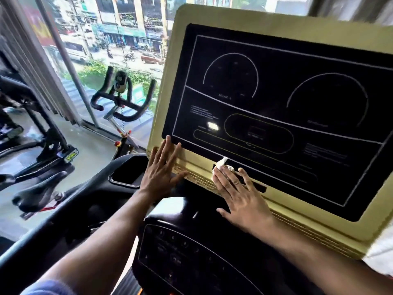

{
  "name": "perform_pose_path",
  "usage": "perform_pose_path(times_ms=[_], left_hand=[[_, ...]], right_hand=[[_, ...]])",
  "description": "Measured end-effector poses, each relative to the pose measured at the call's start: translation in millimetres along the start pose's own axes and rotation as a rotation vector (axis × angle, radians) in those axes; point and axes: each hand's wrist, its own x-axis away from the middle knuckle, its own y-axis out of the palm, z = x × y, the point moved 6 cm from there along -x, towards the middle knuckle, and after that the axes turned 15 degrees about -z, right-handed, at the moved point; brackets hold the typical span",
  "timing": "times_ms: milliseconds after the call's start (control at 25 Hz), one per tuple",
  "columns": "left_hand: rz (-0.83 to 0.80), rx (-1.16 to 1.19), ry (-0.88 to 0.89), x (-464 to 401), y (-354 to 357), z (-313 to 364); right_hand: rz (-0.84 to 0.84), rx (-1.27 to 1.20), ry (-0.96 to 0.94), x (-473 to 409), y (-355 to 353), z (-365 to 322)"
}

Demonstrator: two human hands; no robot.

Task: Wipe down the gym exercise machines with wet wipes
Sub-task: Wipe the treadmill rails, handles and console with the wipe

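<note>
**Wipe on lower console edge: risks at this point**

Right hand [238,194] presses a white wet wipe [223,165] flat against the lower edge of the treadmill display [276,107], fingers straight and spread, wipe bunched under the fingertips. Left hand [161,167] lies open on the gold bezel [170,81] at the lower left corner, fingers straight — bracing, holding nothing.

Likely faults: moisture could be squeezed into the vent slots [197,179] just beside the wipe; the bunched wipe may slip out from under flat fingers; a downward stroke could press keys on the button panel [180,252] below — if powered.
</note>
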Motion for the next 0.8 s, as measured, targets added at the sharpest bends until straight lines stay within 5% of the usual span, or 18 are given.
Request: perform_pose_path(times_ms=[440, 800], left_hand=[[0.051, 0.033, -0.064, 28, 19, -122], [-0.253, -0.026, 0.003, 44, 54, -134]], right_hand=[[0.049, 0.053, -0.030, -135, -71, -74], [0.040, 0.088, -0.044, -190, -109, -99]])
